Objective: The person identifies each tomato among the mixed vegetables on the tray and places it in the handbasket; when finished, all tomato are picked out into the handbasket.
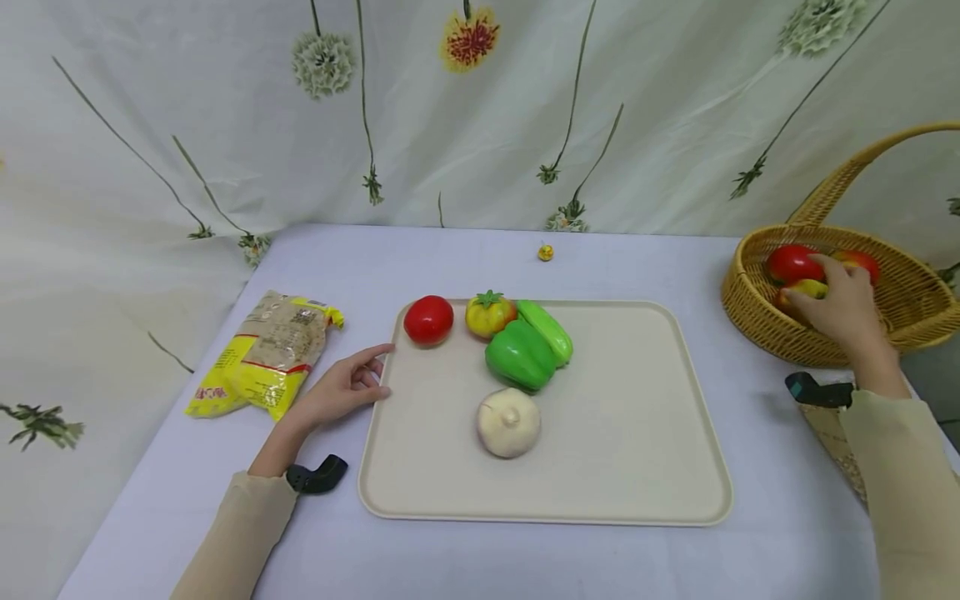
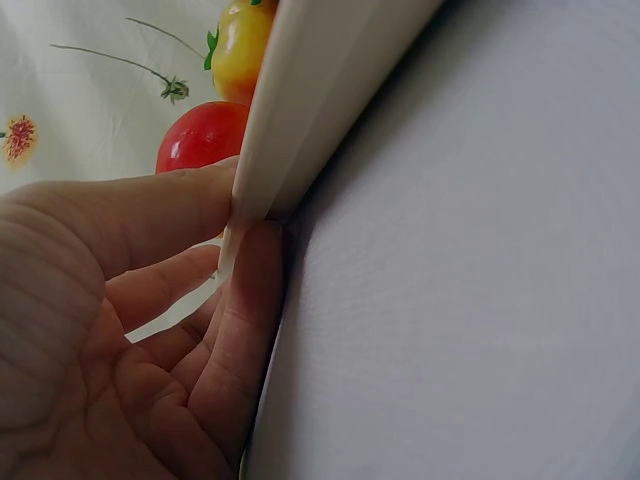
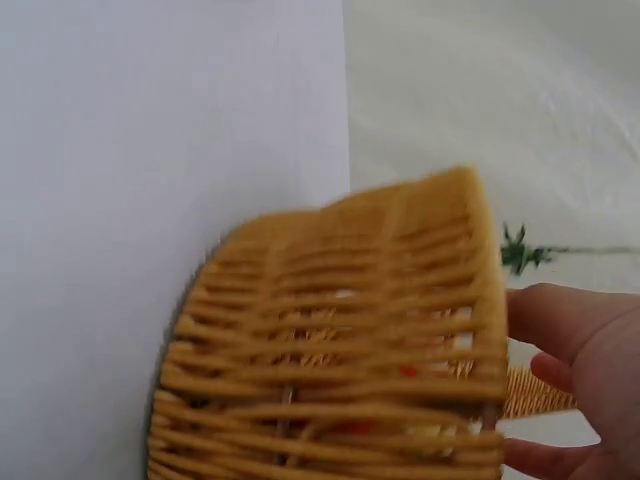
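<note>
My left hand (image 1: 347, 388) pinches the left rim of the beige tray (image 1: 630, 425); in the left wrist view the thumb is over the rim and a finger under it. On the tray are a red tomato (image 1: 428, 321), a yellow-orange tomato (image 1: 487, 317), a green bell pepper (image 1: 521, 356), a long green vegetable (image 1: 545, 329) and a garlic bulb (image 1: 509, 423). My right hand (image 1: 843, 308) reaches into the wicker basket (image 1: 765, 329), thumb and fingers about a yellow-and-red fruit (image 1: 812, 288); I cannot tell whether it is gripped. Beside it lies a red fruit (image 1: 791, 263).
Yellow-and-clear food bags (image 1: 270, 354) lie left of the tray, close to my left forearm. The basket's tall handle (image 1: 840, 179) arches up behind my right hand. Another red fruit (image 1: 861, 262) sits inside the basket. A small yellow thing (image 1: 545, 252) lies behind the tray.
</note>
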The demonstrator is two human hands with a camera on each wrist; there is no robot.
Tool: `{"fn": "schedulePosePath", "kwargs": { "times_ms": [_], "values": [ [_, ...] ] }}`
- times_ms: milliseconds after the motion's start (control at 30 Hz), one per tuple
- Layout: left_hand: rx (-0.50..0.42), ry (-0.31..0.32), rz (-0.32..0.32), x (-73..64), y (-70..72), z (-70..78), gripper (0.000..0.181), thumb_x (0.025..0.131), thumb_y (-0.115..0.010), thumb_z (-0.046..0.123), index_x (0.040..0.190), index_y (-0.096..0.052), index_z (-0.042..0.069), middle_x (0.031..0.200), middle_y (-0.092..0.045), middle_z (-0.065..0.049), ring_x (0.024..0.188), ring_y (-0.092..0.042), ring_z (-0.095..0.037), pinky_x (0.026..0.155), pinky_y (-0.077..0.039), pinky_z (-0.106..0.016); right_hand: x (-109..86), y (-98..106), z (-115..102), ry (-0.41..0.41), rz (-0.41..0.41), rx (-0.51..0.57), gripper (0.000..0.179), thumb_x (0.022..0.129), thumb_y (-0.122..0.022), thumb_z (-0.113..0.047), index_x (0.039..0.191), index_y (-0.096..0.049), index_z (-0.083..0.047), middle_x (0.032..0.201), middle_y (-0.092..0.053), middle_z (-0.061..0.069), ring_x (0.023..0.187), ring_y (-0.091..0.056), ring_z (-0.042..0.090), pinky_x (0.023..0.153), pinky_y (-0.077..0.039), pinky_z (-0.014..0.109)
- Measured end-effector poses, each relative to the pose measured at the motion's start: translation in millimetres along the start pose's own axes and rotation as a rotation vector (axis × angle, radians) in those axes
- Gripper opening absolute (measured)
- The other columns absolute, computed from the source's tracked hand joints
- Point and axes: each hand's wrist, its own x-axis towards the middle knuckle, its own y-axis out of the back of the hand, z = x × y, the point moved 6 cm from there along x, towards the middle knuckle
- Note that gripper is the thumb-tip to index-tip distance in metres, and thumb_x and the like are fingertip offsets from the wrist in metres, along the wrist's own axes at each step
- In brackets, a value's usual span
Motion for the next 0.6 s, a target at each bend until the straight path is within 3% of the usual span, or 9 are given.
{"fn": "schedulePosePath", "kwargs": {
  "times_ms": [133,333,433,600],
  "values": [
    [0.001,-0.005,0.001,0.2,-0.1,0.4,0.064,0.086,-0.067,0.018,0.142,-0.037,0.006,0.103,-0.05,-0.014,0.075,-0.048,-0.007,0.065,-0.044,-0.014,-7.5,-2,-20,0.078,0.087,0.058,0.066,0.096,-0.046,-0.031,0.148,-0.017,-0.003,0.147,-0.008,0.037,0.131,-0.015,0.058,0.097,-0.023,0.074],
    [0.004,0.001,0.004,-0.3,0.2,-0.4,0.064,0.086,-0.067,0.019,0.142,-0.037,0.007,0.103,-0.05,-0.014,0.076,-0.048,-0.008,0.065,-0.044,-0.014,-17.3,-6,-54,0.241,0.252,0.118,0.052,0.093,-0.053,-0.014,0.14,-0.037,0.001,0.141,-0.028,0.033,0.13,-0.025,0.051,0.102,-0.025,0.068],
    [0.007,0.001,0.003,0.5,0.1,-1.0,0.064,0.086,-0.067,0.02,0.142,-0.038,0.008,0.103,-0.05,-0.014,0.076,-0.048,-0.007,0.066,-0.044,-0.014,-22.3,-10,-72,0.338,0.324,0.124,0.045,0.09,-0.057,-0.007,0.133,-0.045,0.004,0.133,-0.037,0.032,0.12,-0.035,0.046,0.097,-0.035,0.053],
    [0.01,-0.002,0.005,1.4,-0.4,-1.2,0.063,0.086,-0.067,0.021,0.142,-0.038,0.009,0.102,-0.05,-0.013,0.076,-0.048,-0.007,0.066,-0.043,-0.015,-30.9,-22,-105,0.469,0.398,0.143,0.042,0.085,-0.06,0.0,0.126,-0.051,0.003,0.124,-0.045,0.028,0.104,-0.047,0.041,0.084,-0.036,0.03]
  ]
}}
